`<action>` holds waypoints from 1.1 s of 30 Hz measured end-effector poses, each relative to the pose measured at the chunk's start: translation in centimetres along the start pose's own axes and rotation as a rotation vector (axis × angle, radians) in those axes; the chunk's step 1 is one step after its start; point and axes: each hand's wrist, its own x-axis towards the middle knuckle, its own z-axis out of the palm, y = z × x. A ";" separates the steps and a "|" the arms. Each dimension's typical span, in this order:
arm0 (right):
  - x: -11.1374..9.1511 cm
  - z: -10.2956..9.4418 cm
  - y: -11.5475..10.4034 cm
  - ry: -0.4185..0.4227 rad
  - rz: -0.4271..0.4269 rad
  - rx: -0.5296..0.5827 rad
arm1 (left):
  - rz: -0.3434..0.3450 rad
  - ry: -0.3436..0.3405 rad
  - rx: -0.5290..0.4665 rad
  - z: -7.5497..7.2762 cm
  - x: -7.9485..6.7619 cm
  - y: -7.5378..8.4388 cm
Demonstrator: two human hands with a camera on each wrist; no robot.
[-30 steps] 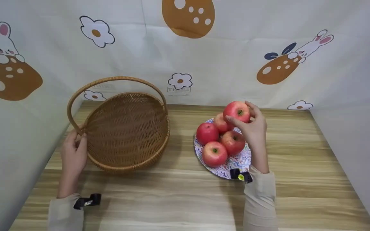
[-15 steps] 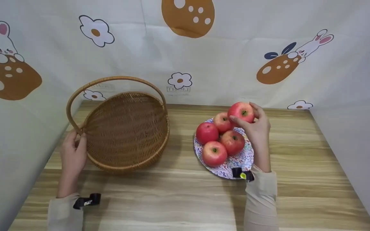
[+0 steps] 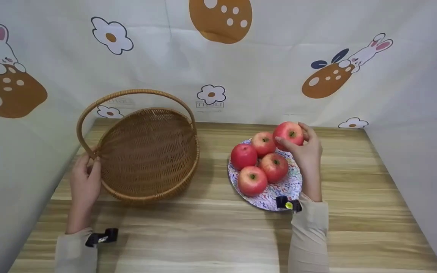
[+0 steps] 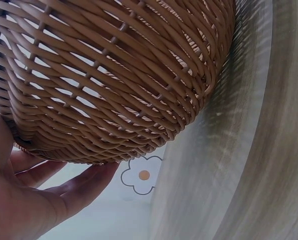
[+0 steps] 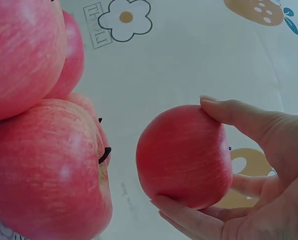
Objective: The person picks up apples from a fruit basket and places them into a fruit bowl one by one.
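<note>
My left hand (image 3: 85, 178) grips the rim of a brown wicker basket (image 3: 148, 151) where its tall arched handle (image 3: 135, 92) joins. In the left wrist view, the fingers (image 4: 84, 187) lie against the woven wall (image 4: 104, 85). Nothing lies inside the basket. My right hand (image 3: 306, 149) holds a red apple (image 3: 288, 133) between thumb and fingers, over the back right of a patterned plate (image 3: 286, 187). Several other red apples (image 3: 252, 181) are grouped on that plate. In the right wrist view, the held apple (image 5: 184, 157) is apart from the other apples (image 5: 44, 170).
Basket and plate stand side by side on a wood-grain table (image 3: 199, 235), the basket on the left. A pale printed cloth (image 3: 271, 68) with rabbits and flowers walls off the back and both sides. Each wrist wears a small black camera (image 3: 102, 237).
My right hand has carried the apple a little to the right and slightly down in the head view, uncovering more of the apple behind. My left hand keeps its grip on the basket.
</note>
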 end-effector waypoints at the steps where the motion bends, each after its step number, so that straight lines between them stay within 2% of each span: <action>1: 0.1 0.0 0.1 0.001 0.001 -0.006 | -0.004 -0.004 -0.002 0.0 0.0 0.0; 20: 1.2 -0.3 2.0 -0.018 0.078 -0.010 | -0.041 -0.008 0.007 -0.1 0.1 0.1; 33: 1.6 -0.3 3.5 -0.024 0.105 -0.048 | -0.006 -0.005 0.033 -0.1 -0.1 -0.1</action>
